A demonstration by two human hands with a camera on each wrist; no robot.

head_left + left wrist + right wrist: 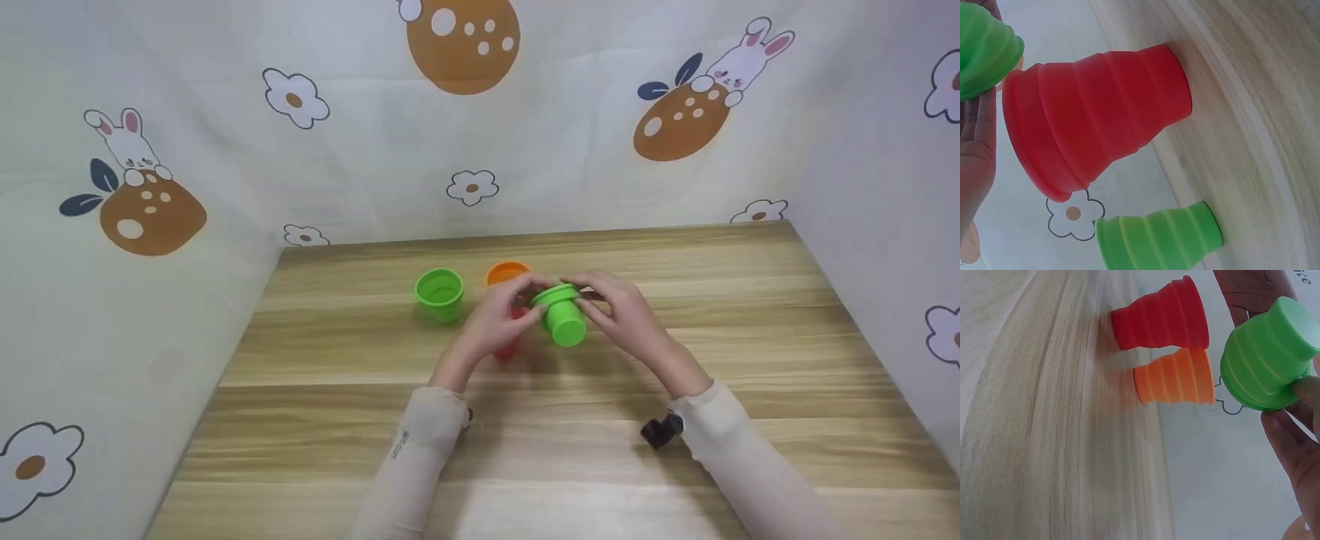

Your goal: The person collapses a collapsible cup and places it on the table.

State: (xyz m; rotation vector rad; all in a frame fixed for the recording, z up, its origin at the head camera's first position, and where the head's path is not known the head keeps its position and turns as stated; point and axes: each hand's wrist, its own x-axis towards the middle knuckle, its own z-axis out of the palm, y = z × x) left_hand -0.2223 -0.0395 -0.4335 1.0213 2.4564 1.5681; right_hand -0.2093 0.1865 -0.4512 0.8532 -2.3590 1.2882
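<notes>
Both hands hold a green collapsible cup (568, 328) above the table, tilted so that its round base faces toward the person. My left hand (491, 321) grips its rim from the left, thumb on the near side. From the right, my right hand (631, 316) pinches the same rim between thumb and fingers. A red ribbed cup (1098, 109) stands upright just below the left hand, which partly hides it in the head view. Behind it stands an orange cup (1176, 378), and a second green cup (439, 294) stands farther left; both are upright with open tops.
The wooden table (315, 420) meets a pale cloth backdrop (375, 150) printed with rabbits and flowers at the back and sides. A small black device (661, 430) sits at the right wrist, by the sleeve cuff.
</notes>
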